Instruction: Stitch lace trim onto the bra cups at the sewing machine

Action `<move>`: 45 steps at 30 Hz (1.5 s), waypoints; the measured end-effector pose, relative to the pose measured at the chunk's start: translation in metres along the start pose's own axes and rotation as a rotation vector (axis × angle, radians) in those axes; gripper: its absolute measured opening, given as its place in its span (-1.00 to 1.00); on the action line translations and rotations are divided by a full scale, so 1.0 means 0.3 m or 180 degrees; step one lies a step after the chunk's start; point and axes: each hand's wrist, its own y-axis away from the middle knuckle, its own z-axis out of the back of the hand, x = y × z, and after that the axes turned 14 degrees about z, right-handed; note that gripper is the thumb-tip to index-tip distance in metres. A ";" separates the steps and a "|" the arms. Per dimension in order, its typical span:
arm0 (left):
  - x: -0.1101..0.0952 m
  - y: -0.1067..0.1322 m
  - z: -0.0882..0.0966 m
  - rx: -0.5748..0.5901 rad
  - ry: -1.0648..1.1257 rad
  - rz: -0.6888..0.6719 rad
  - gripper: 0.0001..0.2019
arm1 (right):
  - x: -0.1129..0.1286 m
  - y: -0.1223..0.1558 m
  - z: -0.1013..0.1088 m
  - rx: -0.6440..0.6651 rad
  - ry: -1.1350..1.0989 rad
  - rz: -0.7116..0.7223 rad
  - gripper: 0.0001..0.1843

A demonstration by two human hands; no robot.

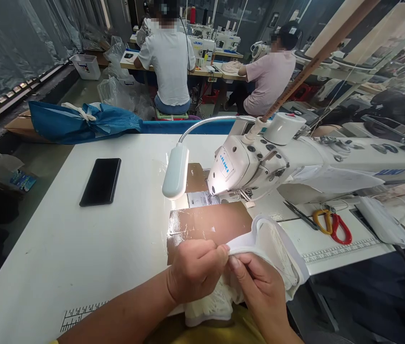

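A cream lace garment piece with a white edge band hangs over the table's front edge toward my lap. My left hand is closed, pinching the band between thumb and fingers. Right beside it, my right hand also pinches the band, its thumb lying along the edge. The rest of the garment spreads to the right of my hands and below them. Behind my hands stands the head of a white sewing machine, with brown tape on the table in front of it.
A lamp on a bent metal neck leans beside the machine. Tweezers and scissors with yellow and red handles lie at the right. A black phone rests on the left of the table. Two people sit at machines farther back.
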 end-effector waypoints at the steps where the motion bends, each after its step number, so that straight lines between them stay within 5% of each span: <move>1: 0.002 -0.003 0.001 -0.0025 -0.0010 0.0070 -0.84 | 0.003 -0.002 0.002 0.0048 -0.0111 -0.0079 -0.76; 21: 0.012 -0.009 0.020 -0.0029 -0.0120 0.0194 -0.82 | 0.005 -0.020 -0.003 0.0348 -0.0479 -0.0405 -0.67; 30: 0.009 -0.006 0.020 -0.0002 -0.0234 0.0209 -0.84 | -0.010 -0.018 0.002 0.0319 0.0953 0.1010 -0.75; 37: 0.011 0.008 0.007 0.0098 -0.0247 0.0128 -0.85 | -0.028 -0.020 -0.015 0.0052 0.1376 0.1110 -0.74; 41: 0.030 -0.018 0.026 0.0556 0.0093 0.0442 -0.84 | 0.024 -0.047 0.055 0.0543 0.1191 0.0748 -0.76; 45: 0.063 -0.062 0.060 0.1232 0.0827 0.0902 -0.84 | 0.044 -0.110 0.126 0.0411 0.0999 0.0734 -0.82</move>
